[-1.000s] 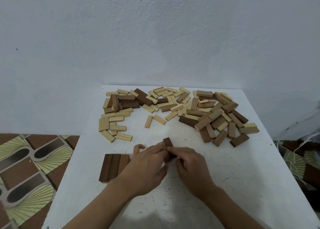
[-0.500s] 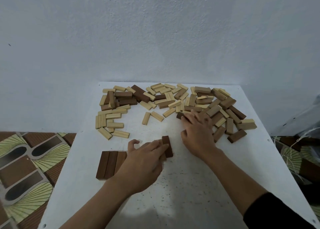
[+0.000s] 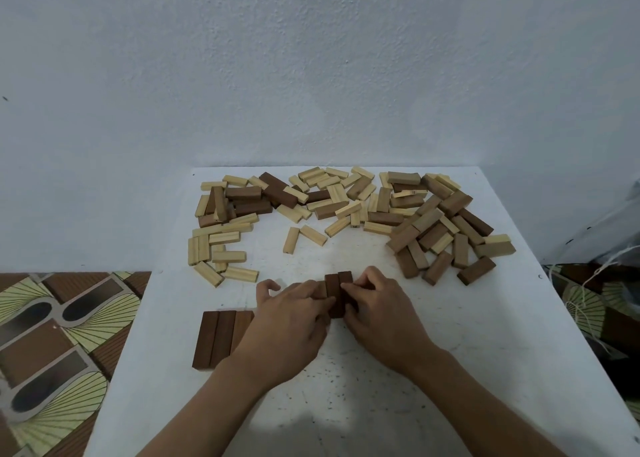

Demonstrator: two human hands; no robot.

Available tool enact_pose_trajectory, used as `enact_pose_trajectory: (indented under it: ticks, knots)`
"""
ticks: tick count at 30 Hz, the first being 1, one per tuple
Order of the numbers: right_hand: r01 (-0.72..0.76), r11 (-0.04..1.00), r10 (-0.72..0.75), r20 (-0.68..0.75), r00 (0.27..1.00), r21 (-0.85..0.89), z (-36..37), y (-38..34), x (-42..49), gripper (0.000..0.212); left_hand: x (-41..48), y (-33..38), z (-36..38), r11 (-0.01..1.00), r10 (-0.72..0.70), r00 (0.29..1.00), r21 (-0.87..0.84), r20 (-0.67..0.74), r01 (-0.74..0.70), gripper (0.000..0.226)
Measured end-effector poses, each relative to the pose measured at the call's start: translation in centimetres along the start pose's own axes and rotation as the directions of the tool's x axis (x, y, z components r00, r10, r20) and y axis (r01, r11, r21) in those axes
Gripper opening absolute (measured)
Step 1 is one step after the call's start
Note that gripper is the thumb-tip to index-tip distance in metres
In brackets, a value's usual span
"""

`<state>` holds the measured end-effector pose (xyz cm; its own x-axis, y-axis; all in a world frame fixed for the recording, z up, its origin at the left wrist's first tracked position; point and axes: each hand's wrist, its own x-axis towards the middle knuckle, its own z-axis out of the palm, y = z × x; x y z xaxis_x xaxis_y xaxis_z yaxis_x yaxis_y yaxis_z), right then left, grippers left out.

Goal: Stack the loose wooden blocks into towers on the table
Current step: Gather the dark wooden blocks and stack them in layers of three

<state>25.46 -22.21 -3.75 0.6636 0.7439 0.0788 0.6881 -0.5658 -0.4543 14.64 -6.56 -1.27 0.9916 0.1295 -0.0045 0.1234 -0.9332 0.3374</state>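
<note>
Left hand (image 3: 287, 321) partly hides dark row (image 3: 214, 339); right hand (image 3: 377, 311) grips dark blocks (image 3: 338, 283).

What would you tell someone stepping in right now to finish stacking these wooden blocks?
Left hand: straight fingers press the pair of dark blocks at mid-table.
Right hand: pinches that pair from the other side.
Row of three dark blocks lies flat, near left; loose pile spreads along the table's far side.
Done: two base rows begun, nothing stacked yet.
Left: nearly all the stacking.
</note>
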Motion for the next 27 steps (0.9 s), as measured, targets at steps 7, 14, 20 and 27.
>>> enact_pose_trajectory:
  ticks: [7,14,20,27]
  knots:
    - [-0.004,0.986,-0.021,0.148,0.989,0.167,-1.7,1.5,0.3,0.056,0.2,-0.3,-0.1,1.000,0.009,0.999,-0.001,0.035,-0.009,0.031]
    - [0.046,0.981,-0.089,0.229,0.969,0.189,-2.5,2.3,2.2,0.090,0.3,0.2,0.5,0.996,-0.041,0.998,-0.077,-0.056,0.036,0.025]
    - [0.079,0.981,-0.129,0.295,0.947,0.177,-2.7,2.0,3.7,0.076,0.7,0.2,0.4,0.998,-0.027,0.999,-0.054,-0.034,0.025,0.029]
    - [0.074,0.984,-0.117,0.270,0.956,0.163,-2.3,1.8,4.1,0.071,1.5,-0.8,0.2,0.985,-0.031,0.999,-0.170,-0.013,0.028,0.044]
